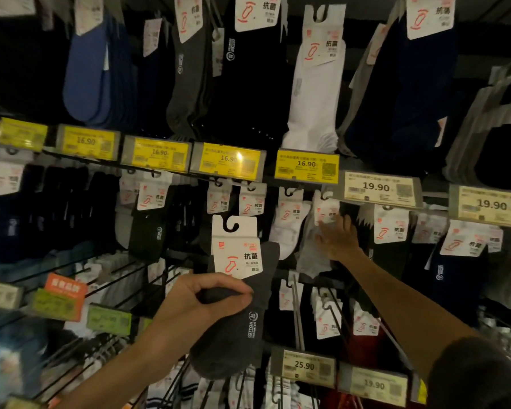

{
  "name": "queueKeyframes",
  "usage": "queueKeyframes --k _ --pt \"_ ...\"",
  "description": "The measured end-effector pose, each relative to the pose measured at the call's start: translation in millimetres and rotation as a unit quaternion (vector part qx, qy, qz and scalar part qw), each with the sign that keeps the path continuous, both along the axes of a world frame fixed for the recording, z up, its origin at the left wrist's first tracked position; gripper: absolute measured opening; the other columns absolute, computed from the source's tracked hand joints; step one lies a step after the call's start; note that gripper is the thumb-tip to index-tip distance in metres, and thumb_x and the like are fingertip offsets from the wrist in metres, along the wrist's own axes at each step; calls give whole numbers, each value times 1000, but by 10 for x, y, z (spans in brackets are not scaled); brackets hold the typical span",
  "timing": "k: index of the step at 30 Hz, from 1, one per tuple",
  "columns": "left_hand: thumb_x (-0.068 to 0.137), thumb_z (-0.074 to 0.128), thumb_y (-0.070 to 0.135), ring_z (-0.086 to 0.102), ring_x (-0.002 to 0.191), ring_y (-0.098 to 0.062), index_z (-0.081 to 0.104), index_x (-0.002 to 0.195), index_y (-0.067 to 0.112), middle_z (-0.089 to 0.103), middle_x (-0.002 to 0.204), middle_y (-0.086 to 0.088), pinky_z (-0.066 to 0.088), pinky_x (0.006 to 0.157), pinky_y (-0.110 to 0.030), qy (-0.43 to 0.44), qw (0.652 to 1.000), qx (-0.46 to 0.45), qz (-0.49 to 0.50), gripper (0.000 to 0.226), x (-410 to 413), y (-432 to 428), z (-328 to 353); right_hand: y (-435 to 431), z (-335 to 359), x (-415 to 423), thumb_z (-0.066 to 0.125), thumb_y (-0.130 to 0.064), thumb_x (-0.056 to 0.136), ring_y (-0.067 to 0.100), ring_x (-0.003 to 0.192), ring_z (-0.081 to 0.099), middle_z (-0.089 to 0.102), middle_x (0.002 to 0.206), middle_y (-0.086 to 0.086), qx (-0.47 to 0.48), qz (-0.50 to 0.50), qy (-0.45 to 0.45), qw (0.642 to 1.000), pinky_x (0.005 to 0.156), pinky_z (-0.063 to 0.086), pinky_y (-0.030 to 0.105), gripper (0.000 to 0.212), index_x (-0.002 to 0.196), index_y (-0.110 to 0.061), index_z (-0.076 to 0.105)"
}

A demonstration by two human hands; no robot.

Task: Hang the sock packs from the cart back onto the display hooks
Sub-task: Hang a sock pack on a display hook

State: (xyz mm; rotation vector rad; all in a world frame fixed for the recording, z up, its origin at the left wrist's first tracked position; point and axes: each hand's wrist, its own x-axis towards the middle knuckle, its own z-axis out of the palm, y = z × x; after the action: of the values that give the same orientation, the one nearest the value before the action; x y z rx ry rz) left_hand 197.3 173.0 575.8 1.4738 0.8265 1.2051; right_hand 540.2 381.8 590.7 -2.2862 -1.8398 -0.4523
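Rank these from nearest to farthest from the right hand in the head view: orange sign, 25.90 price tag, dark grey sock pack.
1. The dark grey sock pack, left of the right hand, held by the left hand.
2. The 25.90 price tag, below the right hand.
3. The orange sign, far left.

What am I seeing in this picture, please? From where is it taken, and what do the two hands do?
There is no machine here: a person works with bare hands. The single picture comes from a camera worn on the person's head. It looks at a shop wall of hanging packs of socks, with price tags between the rows. The left hand pinches a grey sock pack that has a white card on top, not yet on a hook. The right hand reaches to the middle row and touches one hanging pack with straight fingers.
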Motion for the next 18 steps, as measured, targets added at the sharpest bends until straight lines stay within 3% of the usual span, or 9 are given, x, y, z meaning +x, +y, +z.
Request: queueKeyframes --k 7,10,12,15,18 --pt "67 80 22 71 97 -8 81 84 20 77 100 4 57 77 -19 11 1000 17 10 17 -329 -207 81 133 74 23 24 -59 100 40 147 -1 0 161 16 -56 -26 15 998 120 13 50 58 153 -39 17" --pt "79 76 15 69 106 -12 79 101 22 74 114 6 58 84 -26 2 1000 29 -8 24 -488 -307 103 76 103 -101 28 -59 100 41 146 4 1 160 19 -59 -19 32 998 117 17 50 58 151 -33 23" --pt "84 73 7 66 113 -11 71 121 32 69 125 11 57 87 -26 -20 999 41 -27 44 -594 -357 97 -68 60 -213 33 -56 100 40 143 10 6 157 20 -53 -8 74 996 114 24 50 57 148 -25 30" --pt "81 75 5 67 114 -14 44 136 57 68 126 12 59 85 -29 -44 996 43 -60 82 -746 -401 43 -476 -37 -424 47 -40 100 40 134 33 31 146 23 -20 40 150 988 107 38 48 50 139 -9 43" --pt "71 80 12 68 112 -16 25 135 70 71 123 9 59 86 -36 -57 996 17 -63 103 -855 -386 -33 -986 -109 -728 53 -15 98 37 107 61 63 114 27 55 107 194 974 90 51 44 30 112 10 63"
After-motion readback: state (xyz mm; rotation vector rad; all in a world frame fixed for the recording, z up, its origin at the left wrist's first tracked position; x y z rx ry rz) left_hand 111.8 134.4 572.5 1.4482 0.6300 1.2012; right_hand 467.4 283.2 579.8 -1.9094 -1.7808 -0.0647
